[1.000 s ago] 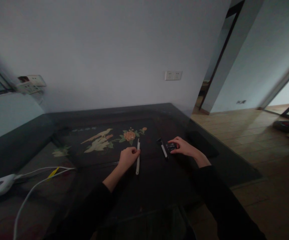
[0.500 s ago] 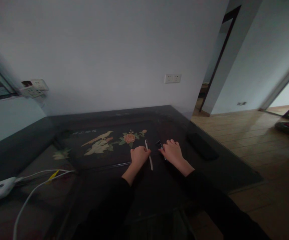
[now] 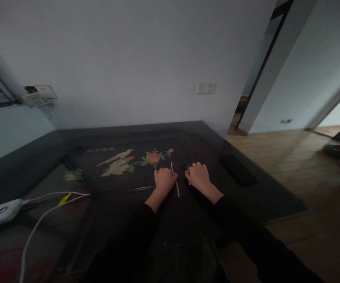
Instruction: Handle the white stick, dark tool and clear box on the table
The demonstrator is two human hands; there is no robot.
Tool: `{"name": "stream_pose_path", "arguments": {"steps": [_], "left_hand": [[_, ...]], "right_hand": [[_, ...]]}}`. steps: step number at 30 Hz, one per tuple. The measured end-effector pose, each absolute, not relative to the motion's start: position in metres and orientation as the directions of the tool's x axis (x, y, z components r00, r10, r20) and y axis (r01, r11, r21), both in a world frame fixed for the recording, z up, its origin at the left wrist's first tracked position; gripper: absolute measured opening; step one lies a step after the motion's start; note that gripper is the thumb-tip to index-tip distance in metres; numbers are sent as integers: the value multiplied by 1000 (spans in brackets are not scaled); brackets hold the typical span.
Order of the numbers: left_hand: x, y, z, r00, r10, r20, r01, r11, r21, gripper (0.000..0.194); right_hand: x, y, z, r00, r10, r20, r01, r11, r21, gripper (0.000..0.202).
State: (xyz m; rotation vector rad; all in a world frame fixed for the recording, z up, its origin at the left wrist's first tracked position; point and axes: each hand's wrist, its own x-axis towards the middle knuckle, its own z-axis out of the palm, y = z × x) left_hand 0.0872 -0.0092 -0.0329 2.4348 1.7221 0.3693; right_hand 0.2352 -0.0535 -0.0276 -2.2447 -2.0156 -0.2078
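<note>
My left hand [image 3: 165, 179] is closed round a thin white stick, which looks like a toothbrush [image 3: 178, 190]. Its narrow upper end, dark along one side, points away from me, and its tail sticks out below my thumb. To the right, my right hand [image 3: 198, 175] grips what appears to be a razor [image 3: 184, 165], with a dark head at the top and a slim handle mostly hidden by my fingers. The two things lie roughly side by side with a small gap, close above or on the dark tabletop [image 3: 184, 220]; contact cannot be made out.
A flower-and-bird picture [image 3: 153, 158] decorates the table. A black flat oblong object [image 3: 237, 169] lies at the right. On the left are a white power bank [image 3: 2, 212] and white cables [image 3: 40, 220] with a yellow tag. The wall [image 3: 128, 70] stands behind.
My right hand has shifted slightly left, and the razor's head now looks turned a little. My left hand keeps its grip on the toothbrush. The whole view has tilted slightly.
</note>
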Motion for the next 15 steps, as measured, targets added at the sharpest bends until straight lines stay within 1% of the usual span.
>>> {"name": "stream_pose_path", "arguments": {"steps": [5,7,8,10,11,12,14,15], "left_hand": [[87,-9,-37,346,924,163,899,-376,224,37],[86,-9,-37,344,924,167,898,-376,228,38],[85,-10,-36,344,924,167,897,-376,231,38],[84,-10,-35,351,923,159,893,-381,241,39],[82,-11,-34,354,923,151,890,-382,249,39],[81,-11,-33,357,924,141,888,-382,258,39],[79,-11,-32,360,925,124,883,-380,276,38],[78,-11,-32,362,925,115,880,-380,285,37]], "right_hand": [[247,-51,-24,79,974,213,997,-79,-10,40],[263,-49,-21,76,967,242,996,-60,-73,40],[275,-48,-20,79,963,259,992,-50,-116,35],[301,-47,-20,28,963,270,978,30,-207,24],[314,-47,-21,-9,967,253,962,78,-262,27],[326,-47,-22,-33,975,221,945,102,-309,35],[344,-47,-26,-70,991,115,923,108,-369,49],[350,-47,-28,-82,994,66,917,101,-387,50]]}}
